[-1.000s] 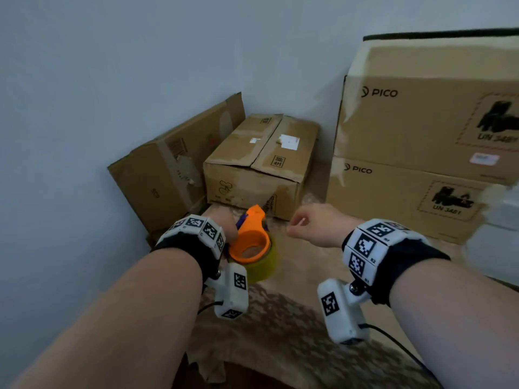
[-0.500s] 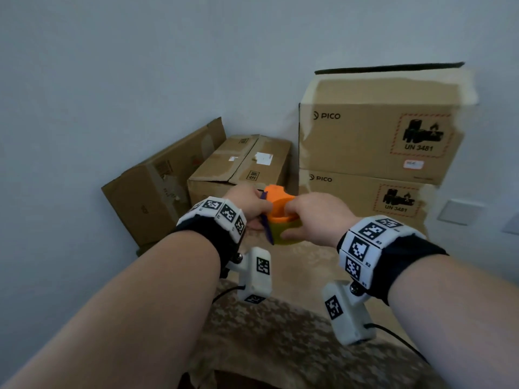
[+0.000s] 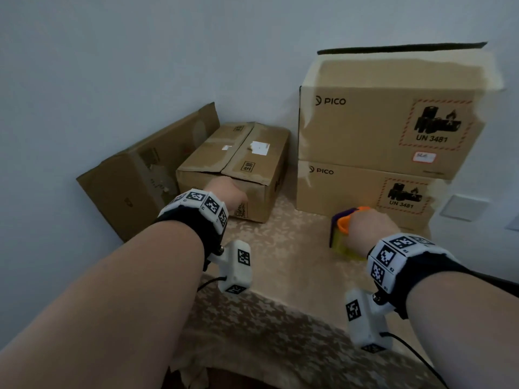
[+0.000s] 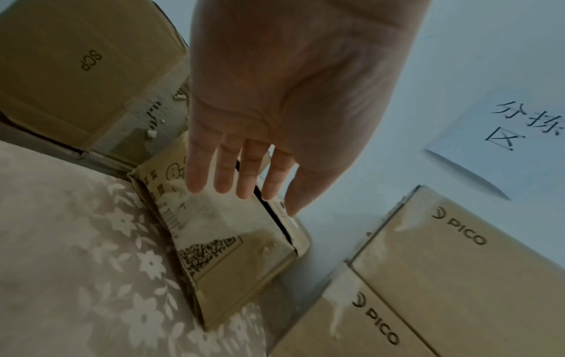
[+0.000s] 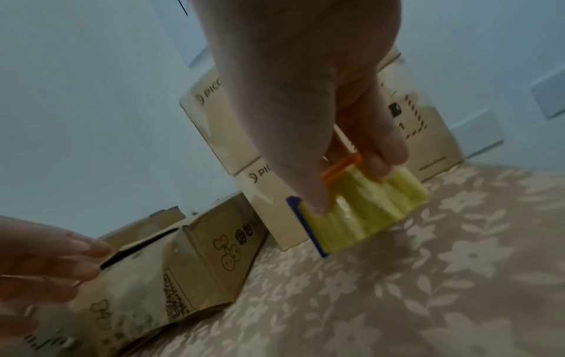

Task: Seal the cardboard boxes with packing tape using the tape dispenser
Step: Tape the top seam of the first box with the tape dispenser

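Tape dispenser [image 3: 344,234] now gripped in right hand [image 3: 365,228] alone; left hand [image 4: 275,96], freed and fingers spread, reaches small box [image 3: 238,164] at desk's [image 3: 280,262] back; sealing looks imminent.

Four cardboard boxes [image 3: 238,167], one tape dispenser [image 3: 344,234], two hands [image 3: 227,192], one wall sign [image 4: 501,145]

the head view looks forward and down over both forearms toward the wall corner. each wrist view looks along its palm, close up. all three share the small box [image 3: 241,164] on the flowered cloth [image 3: 286,265].
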`<state>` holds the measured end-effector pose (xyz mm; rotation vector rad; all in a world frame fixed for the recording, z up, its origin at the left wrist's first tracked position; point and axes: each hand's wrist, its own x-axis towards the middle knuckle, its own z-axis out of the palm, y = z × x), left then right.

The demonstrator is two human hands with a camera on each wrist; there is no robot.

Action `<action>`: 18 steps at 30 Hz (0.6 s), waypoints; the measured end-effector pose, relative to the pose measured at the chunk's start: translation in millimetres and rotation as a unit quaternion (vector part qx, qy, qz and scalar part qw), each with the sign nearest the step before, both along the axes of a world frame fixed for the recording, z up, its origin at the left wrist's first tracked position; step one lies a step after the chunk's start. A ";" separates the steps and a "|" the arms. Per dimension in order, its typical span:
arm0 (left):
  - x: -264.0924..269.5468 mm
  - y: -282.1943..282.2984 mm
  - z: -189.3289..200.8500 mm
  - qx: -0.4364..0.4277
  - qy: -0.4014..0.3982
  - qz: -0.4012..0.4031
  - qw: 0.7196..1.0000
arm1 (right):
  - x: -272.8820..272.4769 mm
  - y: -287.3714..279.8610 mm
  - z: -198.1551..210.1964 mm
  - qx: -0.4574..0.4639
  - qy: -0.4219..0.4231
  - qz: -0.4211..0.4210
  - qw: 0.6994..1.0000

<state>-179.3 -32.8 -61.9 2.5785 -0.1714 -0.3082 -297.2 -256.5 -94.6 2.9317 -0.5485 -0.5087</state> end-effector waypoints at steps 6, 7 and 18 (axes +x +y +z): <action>47.5 14.1 -13.3 0.052 -0.043 0.034 0.997 | 49.9 9.6 -40.4 0.046 0.068 -0.028 0.996; 55.2 17.3 -15.3 0.054 -0.053 0.047 0.996 | 58.3 13.9 -38.9 0.055 0.055 -0.037 0.996; 119.3 71.0 -34.8 0.040 -0.012 0.111 0.993 | 135.1 65.0 -19.4 0.368 -0.188 -0.026 0.911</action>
